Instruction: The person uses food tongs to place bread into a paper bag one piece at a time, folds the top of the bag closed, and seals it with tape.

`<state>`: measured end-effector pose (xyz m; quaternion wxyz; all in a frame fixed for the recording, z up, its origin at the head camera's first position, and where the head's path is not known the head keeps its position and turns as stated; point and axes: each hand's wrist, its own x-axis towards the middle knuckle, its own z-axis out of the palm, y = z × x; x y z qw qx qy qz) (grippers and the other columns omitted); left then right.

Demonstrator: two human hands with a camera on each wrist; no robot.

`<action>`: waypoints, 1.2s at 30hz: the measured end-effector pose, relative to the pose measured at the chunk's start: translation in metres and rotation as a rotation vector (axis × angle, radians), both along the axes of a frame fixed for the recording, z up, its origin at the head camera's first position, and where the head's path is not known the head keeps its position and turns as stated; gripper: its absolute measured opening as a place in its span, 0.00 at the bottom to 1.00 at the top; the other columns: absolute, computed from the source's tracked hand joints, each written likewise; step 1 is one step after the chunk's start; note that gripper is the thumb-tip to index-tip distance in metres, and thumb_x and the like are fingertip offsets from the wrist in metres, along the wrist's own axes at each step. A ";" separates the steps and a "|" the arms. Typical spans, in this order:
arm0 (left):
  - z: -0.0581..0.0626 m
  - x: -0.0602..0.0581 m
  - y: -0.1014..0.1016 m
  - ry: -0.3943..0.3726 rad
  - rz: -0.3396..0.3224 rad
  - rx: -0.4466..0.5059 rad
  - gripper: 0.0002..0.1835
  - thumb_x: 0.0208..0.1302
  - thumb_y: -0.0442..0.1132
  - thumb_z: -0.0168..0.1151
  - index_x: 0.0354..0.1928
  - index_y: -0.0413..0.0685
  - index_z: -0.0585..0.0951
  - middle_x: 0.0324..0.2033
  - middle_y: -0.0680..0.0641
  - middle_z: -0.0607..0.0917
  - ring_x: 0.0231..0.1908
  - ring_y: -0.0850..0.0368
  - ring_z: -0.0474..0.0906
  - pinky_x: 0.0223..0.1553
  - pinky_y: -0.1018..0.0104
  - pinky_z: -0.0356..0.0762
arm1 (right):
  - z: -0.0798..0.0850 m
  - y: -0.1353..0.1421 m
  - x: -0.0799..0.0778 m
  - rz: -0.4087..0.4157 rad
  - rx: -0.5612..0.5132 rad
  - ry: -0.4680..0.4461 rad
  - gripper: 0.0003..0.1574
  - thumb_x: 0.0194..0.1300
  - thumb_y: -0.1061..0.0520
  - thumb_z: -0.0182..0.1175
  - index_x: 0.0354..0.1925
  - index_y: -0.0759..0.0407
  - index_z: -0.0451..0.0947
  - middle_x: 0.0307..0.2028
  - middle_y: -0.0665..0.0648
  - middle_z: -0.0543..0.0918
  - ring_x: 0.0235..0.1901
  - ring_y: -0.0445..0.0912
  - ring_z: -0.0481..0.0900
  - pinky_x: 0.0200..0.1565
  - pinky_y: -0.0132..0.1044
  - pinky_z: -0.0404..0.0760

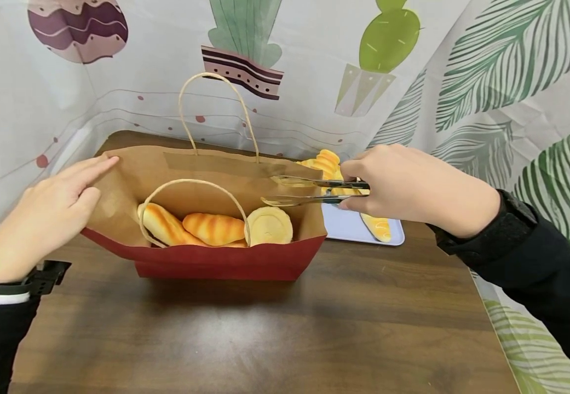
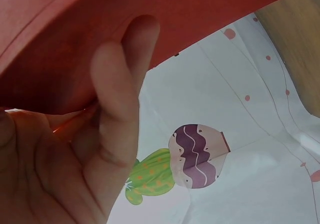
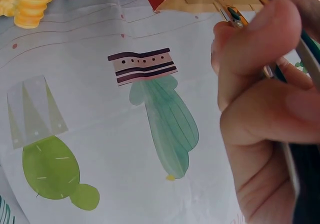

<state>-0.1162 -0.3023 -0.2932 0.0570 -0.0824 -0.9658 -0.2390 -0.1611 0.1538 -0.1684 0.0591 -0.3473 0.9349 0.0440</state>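
Paper bag [image 1: 218,265] stands upright on the counter [image 1: 265,328], mouth wide. Left hand [image 1: 55,200]: grip appears to pinch the bag's left wall, thumb inside, other fingers outside on the red face; presumably this spreads the opening so the tongs have room. Right hand [image 1: 393,175]: grip closed around the tongs [image 1: 309,201], whose tips lie slightly apart over the bag's right part, nothing visible between them. Holding them far back probably leaves the hand clear of the bread. Tray [image 1: 341,224] sits just beside the bag on the right, likely for a short reach

Count: 1 bag; 2 handles, front [image 1: 193,180] and rear [image 1: 216,74], both standing up; 1 pair of tongs; 1 tray. In bag, 3 pieces clear: long roll [image 1: 163,223], oval roll [image 1: 216,228], round pastry [image 1: 270,225]; anything beneath uncertain. On tray, at least 2: ridged bread [image 1: 326,162], glazed roll [image 1: 378,229]; hand and tongs hide the rest
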 end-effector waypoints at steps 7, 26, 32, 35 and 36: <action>0.000 0.000 0.001 0.005 -0.004 0.002 0.32 0.78 0.35 0.34 0.81 0.42 0.63 0.78 0.31 0.64 0.75 0.26 0.58 0.66 0.22 0.54 | -0.001 0.009 0.005 0.037 -0.041 0.010 0.20 0.63 0.49 0.77 0.30 0.50 0.74 0.25 0.46 0.75 0.23 0.44 0.69 0.26 0.42 0.70; 0.001 0.000 0.001 0.011 0.003 0.002 0.32 0.78 0.35 0.34 0.81 0.43 0.64 0.78 0.31 0.64 0.74 0.24 0.59 0.65 0.21 0.54 | -0.003 0.093 0.023 0.046 -0.300 0.252 0.15 0.60 0.50 0.79 0.38 0.52 0.83 0.30 0.43 0.83 0.22 0.34 0.69 0.25 0.36 0.72; 0.001 0.001 0.002 0.009 0.001 0.004 0.32 0.78 0.35 0.34 0.81 0.42 0.63 0.78 0.31 0.64 0.75 0.25 0.59 0.66 0.21 0.53 | -0.013 0.116 0.021 -0.163 -0.305 0.228 0.17 0.59 0.54 0.80 0.42 0.56 0.85 0.27 0.47 0.81 0.22 0.35 0.67 0.27 0.33 0.68; 0.001 0.001 0.002 0.010 0.001 0.004 0.32 0.78 0.35 0.34 0.82 0.43 0.63 0.78 0.32 0.64 0.75 0.25 0.59 0.66 0.21 0.53 | -0.028 0.129 0.016 -0.201 -0.307 0.225 0.17 0.60 0.53 0.79 0.43 0.57 0.83 0.26 0.48 0.79 0.23 0.38 0.67 0.28 0.36 0.68; 0.001 0.001 0.003 0.011 0.001 0.003 0.32 0.78 0.35 0.34 0.82 0.42 0.63 0.78 0.31 0.64 0.75 0.25 0.59 0.65 0.20 0.53 | -0.034 0.133 0.014 -0.212 -0.307 0.220 0.18 0.61 0.52 0.78 0.43 0.58 0.83 0.27 0.48 0.79 0.24 0.39 0.68 0.28 0.38 0.69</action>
